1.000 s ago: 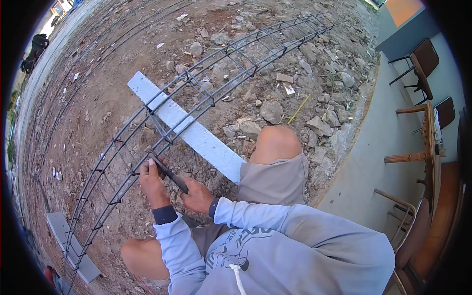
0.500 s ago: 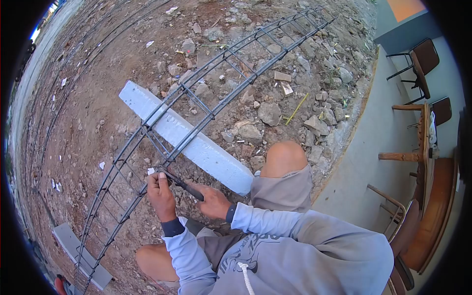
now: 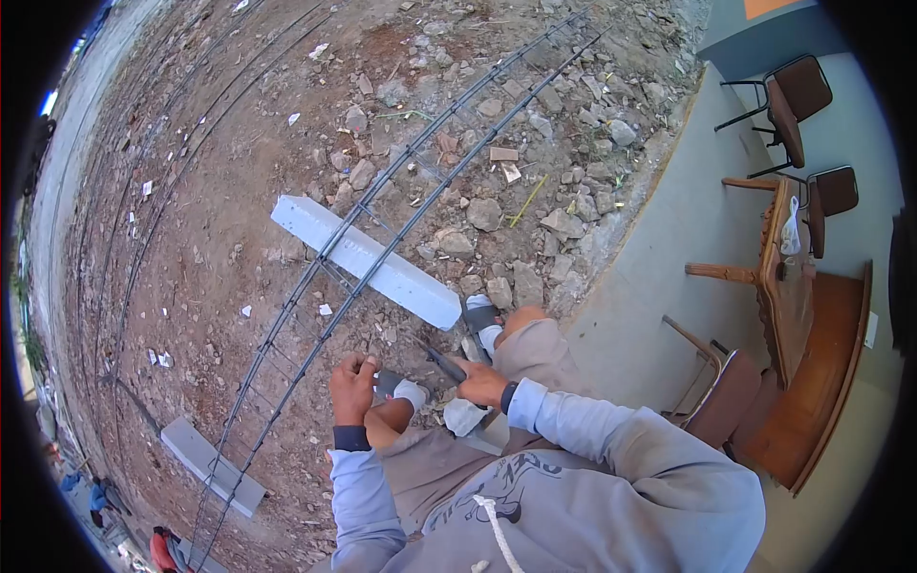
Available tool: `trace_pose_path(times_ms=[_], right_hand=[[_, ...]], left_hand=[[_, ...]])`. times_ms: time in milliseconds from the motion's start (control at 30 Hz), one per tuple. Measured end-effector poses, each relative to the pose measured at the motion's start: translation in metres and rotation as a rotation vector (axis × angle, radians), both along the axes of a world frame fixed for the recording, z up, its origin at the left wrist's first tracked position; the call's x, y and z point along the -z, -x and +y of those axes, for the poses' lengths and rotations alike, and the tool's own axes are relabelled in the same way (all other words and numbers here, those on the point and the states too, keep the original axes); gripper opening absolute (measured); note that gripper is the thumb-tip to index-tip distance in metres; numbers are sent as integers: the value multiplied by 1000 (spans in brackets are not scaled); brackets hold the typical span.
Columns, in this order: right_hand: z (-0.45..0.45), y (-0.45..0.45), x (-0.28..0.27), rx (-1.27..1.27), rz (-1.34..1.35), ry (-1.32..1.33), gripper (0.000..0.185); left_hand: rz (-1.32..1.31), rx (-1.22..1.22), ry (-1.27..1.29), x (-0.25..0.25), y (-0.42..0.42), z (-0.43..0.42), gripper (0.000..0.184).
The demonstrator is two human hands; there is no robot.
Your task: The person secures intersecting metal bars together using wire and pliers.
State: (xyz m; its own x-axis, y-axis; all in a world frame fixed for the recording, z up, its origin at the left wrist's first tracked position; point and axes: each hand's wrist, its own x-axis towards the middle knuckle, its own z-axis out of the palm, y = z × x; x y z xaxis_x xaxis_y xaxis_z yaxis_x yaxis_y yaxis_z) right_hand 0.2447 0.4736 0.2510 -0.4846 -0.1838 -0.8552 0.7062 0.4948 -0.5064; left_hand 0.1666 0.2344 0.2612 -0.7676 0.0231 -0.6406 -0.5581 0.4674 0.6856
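My left hand point(image 3: 353, 387) is raised near the steel bar cage point(image 3: 377, 253), its thumb and fingers pinched together; whatever it holds is too small to make out. To its right, my right hand point(image 3: 482, 382) is wrapped round a dark-handled tool point(image 3: 444, 365) that points up and left, away from the bars. The long cage of bars with cross ties lies across a pale block point(image 3: 406, 286) near my feet and a grey block point(image 3: 212, 465) at the lower left. Both hands are apart from the cage.
Stony ground with rubble point(image 3: 564, 224) surrounds the cage. Loose bars run along the left. At the right are brown chairs point(image 3: 802, 91), a wooden table point(image 3: 776, 286) and a concrete floor edge. People point(image 3: 164, 549) are at the far lower left.
Both hands have drawn back from the bars, and the tool has come away from the cage. The view has shifted, and my feet now show beside the pale block.
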Motion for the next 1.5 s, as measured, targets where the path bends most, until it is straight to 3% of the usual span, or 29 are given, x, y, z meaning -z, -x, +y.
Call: trace_pose_path(times_ms=[33,267,433,533,600,733,967,1167,1333,1367,1467,1500], right_hand=[[11,-1,-20,23,94,-15,71],[104,23,-178,369,98,88,73],[161,15,-195,610,93,37,59],[185,5,-207,795,23,-3,50],[198,3,-233,959,-10,18,44],[226,-1,-262,1107,100,11,48],[275,27,-269,1152,208,-26,51],[327,102,-231,1090,155,17,44],[414,215,-248,837,198,-4,41],[427,231,-255,879,139,35,40],[455,260,-247,861,344,-92,37],[466,272,-255,871,269,-89,33]], left_hand=[[4,5,-12,-26,7,11,20],[71,85,-67,-194,84,123,18],[141,158,-258,-236,122,212,17],[174,267,-324,-242,125,257,16],[57,248,-429,-251,120,281,14],[2,335,-481,-247,112,306,12],[-161,237,-563,-253,138,361,16],[-224,166,-660,-228,220,417,13],[-196,26,-879,-217,318,502,15],[-191,43,-831,-220,331,518,16],[-200,121,-765,-239,366,559,16],[-192,132,-749,-239,376,569,17]])
